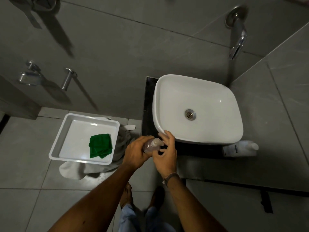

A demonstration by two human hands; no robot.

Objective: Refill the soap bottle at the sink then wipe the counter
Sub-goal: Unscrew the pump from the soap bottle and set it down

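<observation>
A small clear soap bottle (149, 147) with pinkish liquid and a white pump top is held just left of the white basin (197, 91), over the dark counter (147, 104). My left hand (138, 152) grips the bottle's body from the left. My right hand (166, 152) is at the pump top, fingers curled round it. A larger white refill bottle (240, 148) lies on its side on the counter, right of the basin's front corner. A folded green cloth (100, 145) lies in a white tray (56, 143) to the left.
The tray sits on a grey-white bundle of cloth (73, 171) on the tiled floor. A chrome spout (237, 46) juts from the wall above the basin. Chrome fittings (30, 77) are on the left wall. My feet (127, 195) stand below the counter edge.
</observation>
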